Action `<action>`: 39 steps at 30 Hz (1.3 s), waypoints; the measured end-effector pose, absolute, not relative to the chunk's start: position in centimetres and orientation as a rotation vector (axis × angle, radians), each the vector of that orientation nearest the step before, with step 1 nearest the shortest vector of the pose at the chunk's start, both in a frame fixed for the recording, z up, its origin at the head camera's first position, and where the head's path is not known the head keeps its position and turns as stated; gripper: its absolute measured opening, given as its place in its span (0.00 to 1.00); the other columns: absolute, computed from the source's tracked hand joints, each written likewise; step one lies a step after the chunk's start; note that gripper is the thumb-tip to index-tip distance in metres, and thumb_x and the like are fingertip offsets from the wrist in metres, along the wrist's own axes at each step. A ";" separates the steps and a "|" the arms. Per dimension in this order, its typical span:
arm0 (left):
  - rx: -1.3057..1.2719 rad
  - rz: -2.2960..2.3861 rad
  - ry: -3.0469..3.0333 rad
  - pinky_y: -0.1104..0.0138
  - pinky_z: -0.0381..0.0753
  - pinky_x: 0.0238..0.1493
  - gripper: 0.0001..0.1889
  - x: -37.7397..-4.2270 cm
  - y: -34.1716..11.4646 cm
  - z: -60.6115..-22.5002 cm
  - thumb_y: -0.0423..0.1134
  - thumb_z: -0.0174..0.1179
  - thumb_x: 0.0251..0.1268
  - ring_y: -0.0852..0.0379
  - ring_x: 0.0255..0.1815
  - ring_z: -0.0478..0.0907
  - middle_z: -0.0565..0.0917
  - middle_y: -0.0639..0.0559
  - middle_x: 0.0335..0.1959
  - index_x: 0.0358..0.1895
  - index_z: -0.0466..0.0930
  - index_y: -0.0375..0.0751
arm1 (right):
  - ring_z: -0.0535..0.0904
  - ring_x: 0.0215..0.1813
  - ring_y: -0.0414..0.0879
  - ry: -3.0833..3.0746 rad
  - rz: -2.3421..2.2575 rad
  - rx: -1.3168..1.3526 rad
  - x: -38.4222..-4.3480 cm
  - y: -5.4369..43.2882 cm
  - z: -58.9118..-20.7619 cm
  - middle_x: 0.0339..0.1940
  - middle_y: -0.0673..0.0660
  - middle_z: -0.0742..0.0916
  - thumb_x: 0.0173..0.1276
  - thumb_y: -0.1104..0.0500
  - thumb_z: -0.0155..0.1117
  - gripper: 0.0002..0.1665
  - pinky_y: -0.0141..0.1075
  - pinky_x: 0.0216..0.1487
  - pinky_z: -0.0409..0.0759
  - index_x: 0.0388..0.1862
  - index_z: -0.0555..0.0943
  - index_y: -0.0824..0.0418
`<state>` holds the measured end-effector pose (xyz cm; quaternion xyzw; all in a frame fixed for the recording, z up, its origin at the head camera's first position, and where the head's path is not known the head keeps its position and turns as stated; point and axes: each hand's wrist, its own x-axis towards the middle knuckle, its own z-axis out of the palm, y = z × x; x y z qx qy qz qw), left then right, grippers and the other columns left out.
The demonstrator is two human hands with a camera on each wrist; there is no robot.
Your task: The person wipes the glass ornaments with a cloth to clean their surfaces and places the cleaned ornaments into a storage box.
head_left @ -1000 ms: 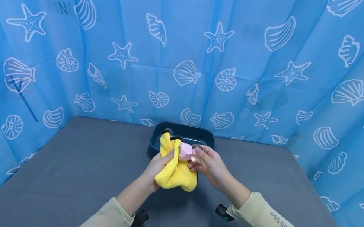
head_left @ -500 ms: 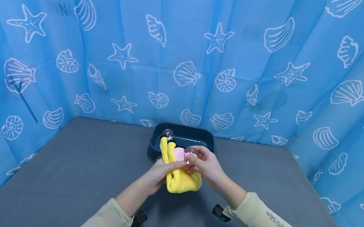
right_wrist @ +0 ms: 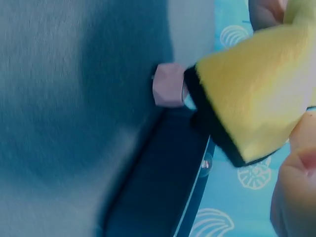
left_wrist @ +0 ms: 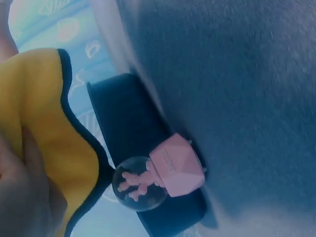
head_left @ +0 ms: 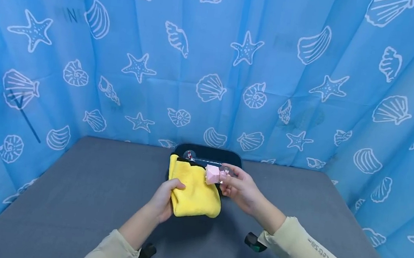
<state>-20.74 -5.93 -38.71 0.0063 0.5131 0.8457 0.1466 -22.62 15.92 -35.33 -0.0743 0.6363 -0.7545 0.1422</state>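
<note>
My left hand [head_left: 162, 196] grips a yellow cloth [head_left: 196, 194] with dark edging, thumb on top. My right hand [head_left: 241, 190] pinches the clear ball of a small snow globe, its faceted pink base [head_left: 212, 174] pointing left beside the cloth's upper edge. Another pink-based snow globe [left_wrist: 175, 165] shows in the left wrist view, upright before the tray, with a pink figure inside and no hand on it. The right wrist view shows a pink base [right_wrist: 169, 85] past the cloth. The held globe is not clearly seen in the wrist views.
A dark blue tray [head_left: 210, 150] stands at the table's back, partly hidden by cloth and hands. At its left end shows a clear globe [head_left: 190, 155] with a red and white figure. Grey table [head_left: 106, 202]; blue shell-patterned curtain [head_left: 164, 98] behind and at both sides.
My left hand has moved left and spread the cloth, drawing it away from the snow globe's pink base. The right hand still holds the globe. More of the globe in the tray shows.
</note>
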 end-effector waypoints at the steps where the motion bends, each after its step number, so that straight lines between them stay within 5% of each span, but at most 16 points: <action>1: 0.018 2.439 1.477 0.64 0.78 0.45 0.29 -20.8 -6.1 -38.7 0.32 0.45 0.57 0.57 0.46 0.76 0.71 0.46 0.49 0.64 0.55 0.34 | 0.72 0.32 0.43 1.836 -2.179 -0.210 -22.8 16.0 -35.2 0.44 0.56 0.74 0.71 0.64 0.53 0.35 0.29 0.35 0.74 0.73 0.52 0.70; 9: -0.017 2.514 1.494 0.66 0.78 0.42 0.22 -21.2 -8.3 -38.0 0.30 0.44 0.58 0.57 0.42 0.76 0.71 0.48 0.45 0.58 0.57 0.37 | 0.74 0.30 0.42 2.049 -2.104 -0.093 -25.7 16.4 -33.6 0.37 0.55 0.78 0.71 0.61 0.60 0.29 0.28 0.33 0.77 0.65 0.63 0.72; 22: -0.140 2.595 1.542 0.67 0.78 0.41 0.17 -21.2 -12.2 -36.6 0.31 0.42 0.64 0.60 0.39 0.77 0.72 0.52 0.42 0.57 0.57 0.42 | 0.74 0.33 0.44 2.272 -1.852 0.116 -31.9 15.5 -31.0 0.52 0.58 0.77 0.67 0.62 0.65 0.35 0.29 0.31 0.73 0.72 0.66 0.59; 28: -0.165 2.627 1.495 0.68 0.77 0.43 0.16 -21.2 -13.6 -36.3 0.32 0.41 0.66 0.61 0.40 0.76 0.71 0.53 0.43 0.57 0.56 0.43 | 0.78 0.29 0.41 2.295 -1.800 0.215 -34.6 14.3 -31.8 0.59 0.61 0.78 0.65 0.65 0.67 0.37 0.35 0.40 0.79 0.72 0.66 0.58; 39: -0.221 2.673 1.474 0.67 0.78 0.45 0.16 -20.9 -15.2 -36.6 0.32 0.40 0.66 0.61 0.41 0.77 0.73 0.54 0.42 0.56 0.57 0.42 | 0.76 0.36 0.46 2.287 -1.778 0.312 -37.7 12.8 -34.7 0.57 0.63 0.78 0.62 0.71 0.67 0.37 0.35 0.40 0.78 0.71 0.68 0.61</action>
